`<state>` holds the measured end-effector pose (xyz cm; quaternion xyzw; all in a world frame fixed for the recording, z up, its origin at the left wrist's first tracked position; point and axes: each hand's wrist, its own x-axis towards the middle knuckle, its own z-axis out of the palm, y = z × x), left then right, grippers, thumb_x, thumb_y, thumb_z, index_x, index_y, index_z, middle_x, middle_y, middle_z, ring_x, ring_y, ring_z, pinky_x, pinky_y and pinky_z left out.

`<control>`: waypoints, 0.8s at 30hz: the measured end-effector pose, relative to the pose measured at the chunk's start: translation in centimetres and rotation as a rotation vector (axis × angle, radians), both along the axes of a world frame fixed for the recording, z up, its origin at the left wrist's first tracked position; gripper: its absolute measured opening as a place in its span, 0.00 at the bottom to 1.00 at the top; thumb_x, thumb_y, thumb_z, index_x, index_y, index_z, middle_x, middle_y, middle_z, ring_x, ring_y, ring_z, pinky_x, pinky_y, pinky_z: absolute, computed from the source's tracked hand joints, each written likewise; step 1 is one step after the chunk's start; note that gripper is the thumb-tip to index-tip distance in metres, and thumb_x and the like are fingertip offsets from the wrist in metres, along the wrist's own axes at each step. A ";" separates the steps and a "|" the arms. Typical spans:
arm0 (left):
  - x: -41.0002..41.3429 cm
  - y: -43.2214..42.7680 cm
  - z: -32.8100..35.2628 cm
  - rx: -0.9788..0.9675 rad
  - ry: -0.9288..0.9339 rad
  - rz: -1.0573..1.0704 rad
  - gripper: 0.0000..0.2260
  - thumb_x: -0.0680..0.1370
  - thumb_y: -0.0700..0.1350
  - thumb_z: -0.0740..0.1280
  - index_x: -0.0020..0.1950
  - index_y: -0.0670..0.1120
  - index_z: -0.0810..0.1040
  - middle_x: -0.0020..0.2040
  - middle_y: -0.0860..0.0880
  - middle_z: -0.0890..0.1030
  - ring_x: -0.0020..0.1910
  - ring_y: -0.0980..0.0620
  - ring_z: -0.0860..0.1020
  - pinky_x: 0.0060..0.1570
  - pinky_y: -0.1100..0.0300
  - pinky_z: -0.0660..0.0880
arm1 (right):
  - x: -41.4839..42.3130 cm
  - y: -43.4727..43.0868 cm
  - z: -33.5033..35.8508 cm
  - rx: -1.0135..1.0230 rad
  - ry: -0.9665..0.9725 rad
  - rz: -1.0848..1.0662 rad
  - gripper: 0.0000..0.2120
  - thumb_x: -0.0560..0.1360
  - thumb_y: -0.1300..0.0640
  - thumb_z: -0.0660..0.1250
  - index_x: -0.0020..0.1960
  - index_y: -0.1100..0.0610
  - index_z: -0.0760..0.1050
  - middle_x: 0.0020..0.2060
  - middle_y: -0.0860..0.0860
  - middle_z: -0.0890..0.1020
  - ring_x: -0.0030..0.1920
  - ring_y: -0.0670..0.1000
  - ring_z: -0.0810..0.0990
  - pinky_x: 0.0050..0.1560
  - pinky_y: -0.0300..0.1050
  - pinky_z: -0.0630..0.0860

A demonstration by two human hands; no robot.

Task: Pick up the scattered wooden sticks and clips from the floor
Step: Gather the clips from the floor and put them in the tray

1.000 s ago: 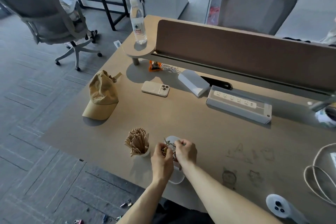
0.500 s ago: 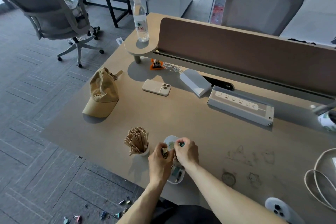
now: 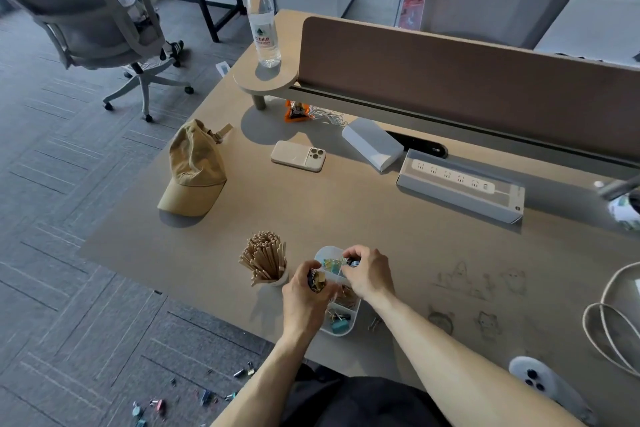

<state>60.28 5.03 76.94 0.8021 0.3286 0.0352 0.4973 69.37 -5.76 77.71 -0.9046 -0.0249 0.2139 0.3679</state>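
My left hand (image 3: 306, 295) curls round a bunch of clips (image 3: 317, 279) above the tray (image 3: 346, 332). My right hand (image 3: 369, 274) pinches a dark clip (image 3: 353, 262) over the tray's far compartment. If my left grip slackens, I reckon clips would spill past the tray's rim. The wooden sticks (image 3: 263, 260) stand in a cup just left of the tray. The scattered clips (image 3: 207, 395) lie on the floor, down and left of the tray.

Tan cap (image 3: 194, 170), white tray (image 3: 341, 326), grey herringbone floor (image 3: 69, 184), brown divider (image 3: 450, 87)
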 end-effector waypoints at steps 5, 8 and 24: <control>-0.3 0.4 0.7 0.008 0.024 -0.062 0.23 0.65 0.43 0.80 0.57 0.51 0.77 0.41 0.56 0.81 0.38 0.64 0.79 0.38 0.69 0.77 | 0.4 -0.6 -0.1 -0.028 -0.003 0.080 0.12 0.73 0.63 0.69 0.55 0.55 0.80 0.50 0.53 0.84 0.41 0.48 0.79 0.29 0.27 0.68; -0.3 0.6 1.2 0.028 0.025 -0.083 0.24 0.66 0.42 0.80 0.57 0.53 0.75 0.39 0.58 0.78 0.35 0.66 0.76 0.34 0.73 0.72 | 0.6 -0.6 0.2 -0.038 0.014 0.165 0.13 0.72 0.61 0.71 0.56 0.53 0.78 0.49 0.52 0.84 0.41 0.50 0.81 0.36 0.37 0.77; -1.4 2.4 0.6 -0.026 0.038 -0.172 0.16 0.67 0.33 0.76 0.51 0.45 0.80 0.47 0.50 0.83 0.43 0.59 0.82 0.31 0.70 0.77 | 1.7 -0.3 1.2 -0.178 0.095 0.585 0.22 0.77 0.65 0.61 0.70 0.53 0.69 0.65 0.56 0.75 0.62 0.55 0.75 0.56 0.42 0.71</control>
